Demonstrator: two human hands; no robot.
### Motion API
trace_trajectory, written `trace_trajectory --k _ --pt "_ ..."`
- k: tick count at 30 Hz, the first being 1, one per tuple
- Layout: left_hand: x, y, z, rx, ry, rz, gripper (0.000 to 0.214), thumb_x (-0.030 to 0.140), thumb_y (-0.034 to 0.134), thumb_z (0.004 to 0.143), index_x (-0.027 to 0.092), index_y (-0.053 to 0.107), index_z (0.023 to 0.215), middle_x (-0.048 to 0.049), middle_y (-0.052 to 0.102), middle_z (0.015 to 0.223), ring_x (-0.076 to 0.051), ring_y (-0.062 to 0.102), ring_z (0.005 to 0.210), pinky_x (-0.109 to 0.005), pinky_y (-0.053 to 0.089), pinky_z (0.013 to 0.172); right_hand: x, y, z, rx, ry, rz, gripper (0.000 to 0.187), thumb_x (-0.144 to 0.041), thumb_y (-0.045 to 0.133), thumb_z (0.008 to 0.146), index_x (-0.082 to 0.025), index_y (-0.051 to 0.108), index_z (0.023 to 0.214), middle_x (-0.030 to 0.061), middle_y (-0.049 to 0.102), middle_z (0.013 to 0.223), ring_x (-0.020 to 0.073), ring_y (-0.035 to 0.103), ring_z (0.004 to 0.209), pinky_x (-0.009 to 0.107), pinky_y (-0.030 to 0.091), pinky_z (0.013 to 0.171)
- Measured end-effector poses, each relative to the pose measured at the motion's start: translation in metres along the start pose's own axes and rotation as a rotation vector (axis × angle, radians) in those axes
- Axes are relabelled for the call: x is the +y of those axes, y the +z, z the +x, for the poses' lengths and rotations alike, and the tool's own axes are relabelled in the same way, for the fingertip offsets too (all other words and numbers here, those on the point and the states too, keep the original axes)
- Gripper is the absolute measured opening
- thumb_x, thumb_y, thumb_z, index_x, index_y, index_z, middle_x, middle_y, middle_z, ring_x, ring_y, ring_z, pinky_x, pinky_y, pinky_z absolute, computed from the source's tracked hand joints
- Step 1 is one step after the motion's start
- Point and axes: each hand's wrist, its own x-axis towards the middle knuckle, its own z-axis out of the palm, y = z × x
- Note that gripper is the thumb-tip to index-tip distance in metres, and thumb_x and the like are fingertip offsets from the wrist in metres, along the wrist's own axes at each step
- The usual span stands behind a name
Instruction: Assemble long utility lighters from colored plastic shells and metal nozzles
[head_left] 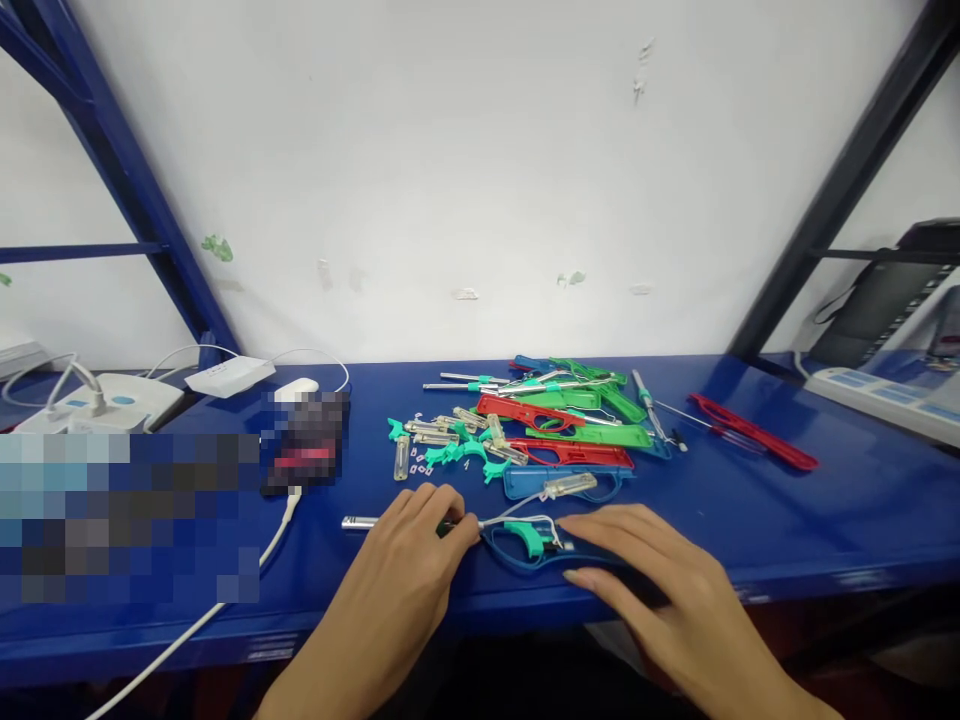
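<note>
In front of me lies a blue stick lighter casing (517, 562) with a teal trigger (534, 538), a white wire and a metal tube (358, 523) that sticks out to the left. My left hand (420, 540) is closed round the front of this lighter, thumb against forefinger. At the handle end, my right hand (652, 575) has thumb and fingers apart, with the casing's rear between them; contact is unclear. A clear fuel tank (570, 486) rests just beyond, on another blue casing half (525, 482).
Behind are red casing halves (525, 412), green casing halves (592, 435), teal triggers (454, 452), clear tanks (402, 458) and metal tubes. A red casing (754, 432) lies to the right. Power strips (885, 395) and a white cable (247, 570) flank the blue table (825, 520).
</note>
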Motion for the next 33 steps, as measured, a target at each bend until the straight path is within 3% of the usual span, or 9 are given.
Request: trace_trajectory --k 6,12,19,26,33 --pt "-0.001 0.001 -0.001 -0.017 -0.023 0.022 0.032 -0.006 0.049 0.097 0.021 0.062 0.107 -0.0038 0.061 0.106 -0.022 0.057 0.088 -0.04 0.051 0.079 0.014 -0.021 0.021 0.024 0.03 -0.087 0.024 -0.032 0.059 0.105 -0.033 0.072 0.125 0.0009 0.079 0.121 0.0231 0.073 0.114 0.038 0.061 0.098" --pt "-0.003 0.004 -0.004 -0.061 -0.058 -0.028 0.037 -0.006 0.046 0.098 0.024 0.059 0.116 -0.0037 0.06 0.112 -0.022 0.059 0.096 -0.045 0.052 0.089 0.039 -0.022 0.045 -0.156 -0.045 -0.164 0.027 -0.035 0.061 0.104 -0.032 0.074 0.127 0.0035 0.078 0.127 0.0273 0.069 0.124 0.051 0.056 0.108" --pt "-0.005 0.005 -0.005 -0.057 -0.074 -0.045 0.036 -0.005 0.046 0.099 0.024 0.062 0.113 -0.0033 0.06 0.11 -0.022 0.058 0.093 -0.043 0.052 0.085 0.044 -0.02 0.056 -0.296 -0.126 -0.141 0.024 -0.035 0.059 0.106 -0.03 0.073 0.125 0.0042 0.078 0.125 0.0278 0.066 0.126 0.052 0.055 0.106" --pt "-0.002 0.004 -0.004 -0.024 -0.055 -0.032 0.031 -0.001 0.045 0.102 0.023 0.063 0.111 -0.0034 0.06 0.107 -0.021 0.058 0.089 -0.041 0.053 0.083 0.045 -0.014 0.056 -0.265 -0.167 -0.066 0.021 -0.029 0.06 0.106 -0.03 0.076 0.118 0.0037 0.08 0.117 0.0257 0.07 0.116 0.047 0.058 0.1" --pt "0.0 0.0 -0.001 0.01 -0.035 -0.037 0.034 -0.007 0.047 0.098 0.019 0.066 0.107 -0.0054 0.061 0.102 -0.022 0.059 0.09 -0.038 0.055 0.079 0.046 -0.013 0.052 -0.132 -0.208 -0.053 0.016 -0.028 0.065 0.103 -0.028 0.078 0.113 0.0021 0.083 0.108 0.0246 0.075 0.106 0.043 0.06 0.095"
